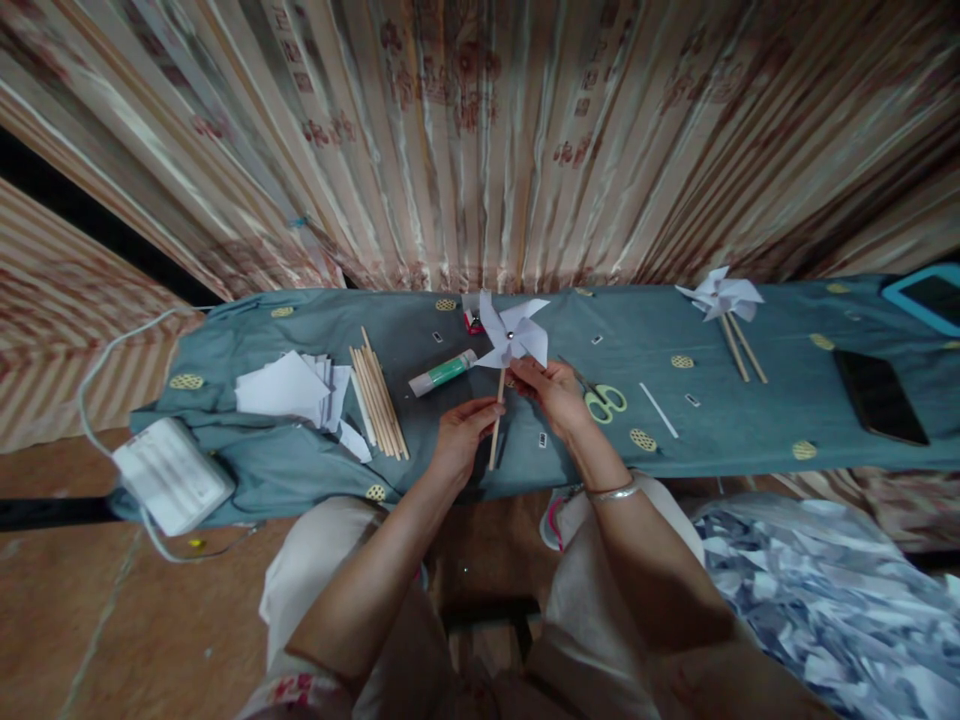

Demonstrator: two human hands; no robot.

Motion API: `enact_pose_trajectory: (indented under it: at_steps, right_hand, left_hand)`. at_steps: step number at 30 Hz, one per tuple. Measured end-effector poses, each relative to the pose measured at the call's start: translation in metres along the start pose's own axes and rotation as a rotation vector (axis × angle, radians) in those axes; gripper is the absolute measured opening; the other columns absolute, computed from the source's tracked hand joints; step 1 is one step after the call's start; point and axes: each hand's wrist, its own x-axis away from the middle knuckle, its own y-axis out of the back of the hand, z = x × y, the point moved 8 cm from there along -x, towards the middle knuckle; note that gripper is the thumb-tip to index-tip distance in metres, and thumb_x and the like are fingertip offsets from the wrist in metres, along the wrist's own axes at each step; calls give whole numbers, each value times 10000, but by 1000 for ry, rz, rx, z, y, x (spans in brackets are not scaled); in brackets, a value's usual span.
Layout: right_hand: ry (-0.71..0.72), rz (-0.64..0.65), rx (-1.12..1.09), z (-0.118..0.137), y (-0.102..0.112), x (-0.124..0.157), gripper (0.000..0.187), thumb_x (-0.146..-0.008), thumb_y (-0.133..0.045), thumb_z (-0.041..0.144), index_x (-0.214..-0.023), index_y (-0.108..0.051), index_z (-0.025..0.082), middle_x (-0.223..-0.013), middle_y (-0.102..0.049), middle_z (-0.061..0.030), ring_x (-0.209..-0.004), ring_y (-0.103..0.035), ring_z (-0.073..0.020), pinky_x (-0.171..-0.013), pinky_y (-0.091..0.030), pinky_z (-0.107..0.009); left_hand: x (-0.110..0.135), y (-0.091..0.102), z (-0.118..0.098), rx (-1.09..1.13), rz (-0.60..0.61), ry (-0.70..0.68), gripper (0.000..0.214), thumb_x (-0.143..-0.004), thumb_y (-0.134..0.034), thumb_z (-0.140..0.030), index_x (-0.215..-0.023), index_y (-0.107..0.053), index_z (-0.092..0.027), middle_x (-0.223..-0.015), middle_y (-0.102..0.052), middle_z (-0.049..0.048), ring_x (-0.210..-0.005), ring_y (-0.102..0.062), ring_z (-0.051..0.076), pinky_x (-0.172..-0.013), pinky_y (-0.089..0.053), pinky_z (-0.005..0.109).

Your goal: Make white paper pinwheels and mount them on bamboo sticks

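Striped curtain [480, 150] behind teal cloth [742, 430]; fingers [483, 409] hold a pinwheel [510, 338].

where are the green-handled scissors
In the head view, the green-handled scissors lie right of centre on teal cloth, between the right hand and a thin white strip.

The pinwheel [513, 340] is white, the cloth [739, 425] yellow-patterned grey-green.

At your left, a white box [172, 475] with a white cable [112, 343] lies on the patterned green cloth [750, 430]. Far right, you have a black phone [881, 397] near a blue-rimmed device [909, 296]. Facing you: a pleated curtain [465, 170].
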Motion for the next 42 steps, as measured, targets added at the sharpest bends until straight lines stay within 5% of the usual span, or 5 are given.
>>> enact_pose_trajectory:
  at_steps: [17, 30, 37, 42]
  right_hand:
    - [38, 86, 170, -7, -12, 25, 446, -568, -828, 628, -657, -693, 212, -605, -610, 30, -577, -498, -110, -582, -415, -268]
    - [43, -36, 84, -10, -12, 33, 359, -501, -885, 514, -586, -700, 219, -543, -611, 38, -547, -491, -114, -573, -417, -268]
    - [51, -96, 93, -2, 6, 29, 345, -493, -895, 504, -596, -727, 221, -562, -662, 14, -532, -508, -113, -558, -413, -269]
    - [116, -148, 163, 28, 47, 20, 402, -503, -887, 554, -638, -743, 204, -615, -705, -17, -525, -507, -98, -544, -420, -257]
  left_hand:
    - [3, -6, -9, 66, 66, -20, 431, -363, -967, -350, -695, -780, -149, -663, -723, 35, -643, -617, 115, -681, -471, 240]
    - [6, -9, -2, 56, 85, 3, 391, -415, -950, -337, -705, -774, -143, -651, -725, 40, -657, -645, 143, -710, -501, 267]
    - [7, -11, 8, -15, 110, 32, 388, -438, -956, -347, -710, -775, -137, -674, -725, 46, -612, -611, 106, -659, -485, 236]
    - [8, -9, 9, -44, 114, 39, 396, -420, -963, -316, -731, -791, -142, -665, -719, 34, -593, -586, 78, -627, -466, 199]
